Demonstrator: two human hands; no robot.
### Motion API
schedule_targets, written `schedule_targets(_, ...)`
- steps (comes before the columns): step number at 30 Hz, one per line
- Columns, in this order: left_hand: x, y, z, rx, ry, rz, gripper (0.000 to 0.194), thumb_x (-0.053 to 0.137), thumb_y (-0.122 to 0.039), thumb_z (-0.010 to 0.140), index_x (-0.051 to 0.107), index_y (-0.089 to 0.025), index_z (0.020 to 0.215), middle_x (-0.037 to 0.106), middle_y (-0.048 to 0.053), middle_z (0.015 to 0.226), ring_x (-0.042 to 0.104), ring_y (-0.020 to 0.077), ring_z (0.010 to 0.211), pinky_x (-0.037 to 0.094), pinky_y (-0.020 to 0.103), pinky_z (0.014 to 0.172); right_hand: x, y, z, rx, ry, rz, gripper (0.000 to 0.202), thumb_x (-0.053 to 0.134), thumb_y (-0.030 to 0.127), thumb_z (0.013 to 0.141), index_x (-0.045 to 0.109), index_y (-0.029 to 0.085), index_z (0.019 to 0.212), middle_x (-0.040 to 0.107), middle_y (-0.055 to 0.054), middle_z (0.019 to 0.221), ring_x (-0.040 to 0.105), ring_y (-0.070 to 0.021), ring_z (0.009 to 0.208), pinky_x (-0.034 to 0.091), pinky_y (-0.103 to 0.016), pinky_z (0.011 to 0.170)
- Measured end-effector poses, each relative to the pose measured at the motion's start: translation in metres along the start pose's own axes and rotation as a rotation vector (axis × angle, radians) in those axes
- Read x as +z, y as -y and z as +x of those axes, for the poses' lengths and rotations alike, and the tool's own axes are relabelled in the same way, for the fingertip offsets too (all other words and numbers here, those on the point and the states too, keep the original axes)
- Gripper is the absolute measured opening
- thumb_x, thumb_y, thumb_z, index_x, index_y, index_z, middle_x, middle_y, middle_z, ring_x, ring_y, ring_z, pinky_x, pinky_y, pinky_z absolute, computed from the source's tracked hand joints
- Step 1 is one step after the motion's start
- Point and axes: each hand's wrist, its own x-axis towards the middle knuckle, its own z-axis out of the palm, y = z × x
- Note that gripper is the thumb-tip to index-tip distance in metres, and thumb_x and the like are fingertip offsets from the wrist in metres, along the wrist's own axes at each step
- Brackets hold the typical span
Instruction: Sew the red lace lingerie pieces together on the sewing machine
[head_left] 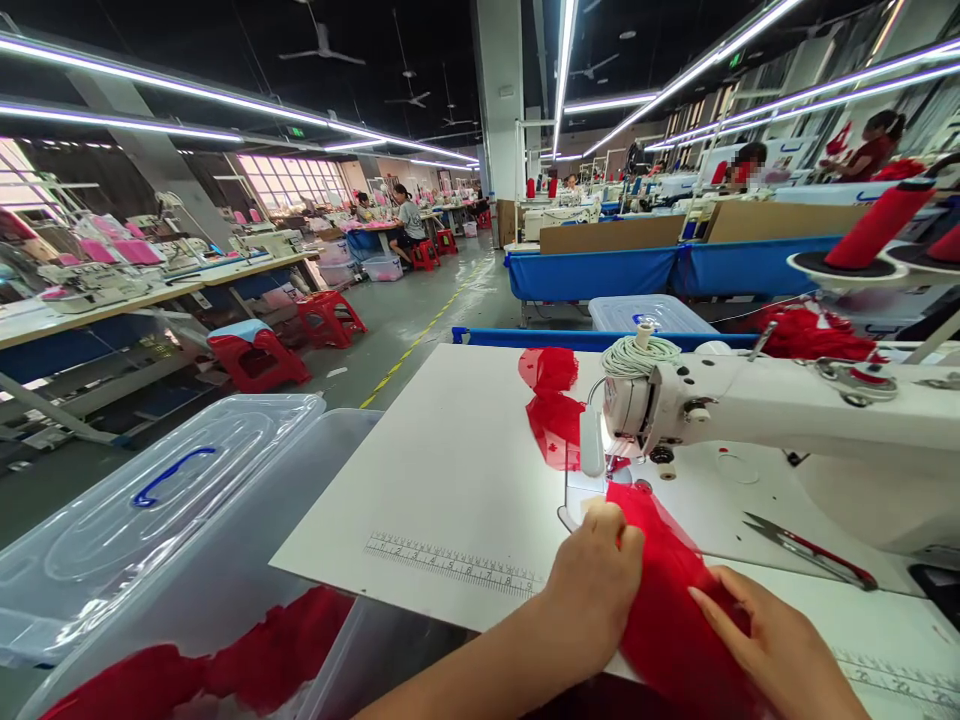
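Sheer red fabric (660,600) runs from the needle area of a white sewing machine (787,405) down toward me. My left hand (600,580) is closed in a pinch on its left edge, just in front of the presser foot. Lower and to the right, my right hand (765,640) grips the same fabric between thumb and fingers. Behind the needle, more sheer red pieces (553,425) lie on the white tabletop (420,450). Thread snips (810,550) with a red handle rest on the machine bed, right of the fabric.
A printed ruler (450,565) marks the table's front edge. At left stands a clear plastic bin (225,590) with red fabric inside, its lid (150,500) having a blue handle. Red thread cones (881,225) stand at right. Red stools (259,360) and seated people (409,220) are farther off.
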Motion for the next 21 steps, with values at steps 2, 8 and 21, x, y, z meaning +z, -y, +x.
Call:
schedule_targets(2, 0.003, -0.001, 0.007, 0.032, 0.123, -0.018, 0.008, 0.056, -0.028, 0.081, 0.055, -0.022, 0.076, 0.056, 0.005, 0.084, 0.055, 0.0227, 0.083, 0.042, 0.033, 0.079, 0.005, 0.004, -0.003, -0.076, -0.056, 0.010, 0.034, 0.051, 0.058, 0.080, 0.068, 0.029, 0.082, 0.073, -0.005, 0.086, 0.068, -0.0220, 0.070, 0.053, -0.030, 0.061)
schedule_targets(8, 0.015, 0.014, 0.024, -0.048, 0.107, 0.038, 0.040, 0.057, -0.046, 0.085, 0.036, -0.022, 0.061, 0.038, -0.004, 0.065, 0.035, 0.0138, 0.060, 0.030, 0.027, 0.058, 0.023, 0.044, -0.027, -0.301, -0.181, 0.218, 0.027, 0.053, 0.048, 0.088, 0.073, 0.031, 0.091, 0.073, -0.005, 0.093, 0.068, -0.0208, 0.075, 0.050, -0.027, 0.063)
schedule_targets(21, 0.008, 0.017, 0.017, -0.113, 0.071, -0.008, 0.027, 0.053, -0.014, 0.082, 0.031, -0.022, 0.069, 0.039, -0.005, 0.070, 0.036, 0.0122, 0.065, 0.029, 0.026, 0.060, -0.004, 0.029, 0.017, 0.109, -0.115, -0.022, 0.020, 0.043, 0.047, 0.081, 0.046, 0.028, 0.078, 0.060, 0.001, 0.063, 0.056, -0.0189, 0.049, 0.043, -0.030, 0.045)
